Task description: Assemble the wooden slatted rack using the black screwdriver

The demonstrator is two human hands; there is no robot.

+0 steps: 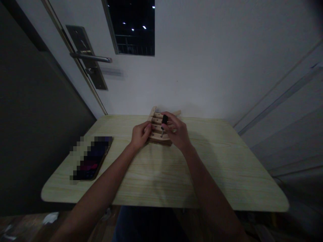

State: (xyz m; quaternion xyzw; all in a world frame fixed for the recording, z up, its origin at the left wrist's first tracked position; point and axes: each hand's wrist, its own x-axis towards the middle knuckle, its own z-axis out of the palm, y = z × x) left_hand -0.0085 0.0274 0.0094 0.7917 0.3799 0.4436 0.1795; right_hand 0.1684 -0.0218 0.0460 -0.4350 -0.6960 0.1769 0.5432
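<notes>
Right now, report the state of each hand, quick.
Left hand: closed on the left side of the wooden slatted piece.
Right hand: closed on a small black-handled tool, its tip down on the slats.

Hands: 2. The left hand (140,134) and right hand (178,132) are both far-centre over the table (161,178).
Table: 1.
Wooden rack (158,138): 1, betw. the hands. Approx 4 slats (157,115) show; the rest are under fingers, so can't count exact.
Screwdriver (164,120): 1, black grip, in right hand.
Phone (92,158): 1, near-left on table.
Door handle (92,57): 1, far left, w/ 1 metal plate (98,79) behind it.
Window pane (133,37): 1, far, up top. Approx 5 light dots (144,27) in it.
Pale scraps (50,217) on floor, near left: 2 at least, too dark for more.
</notes>
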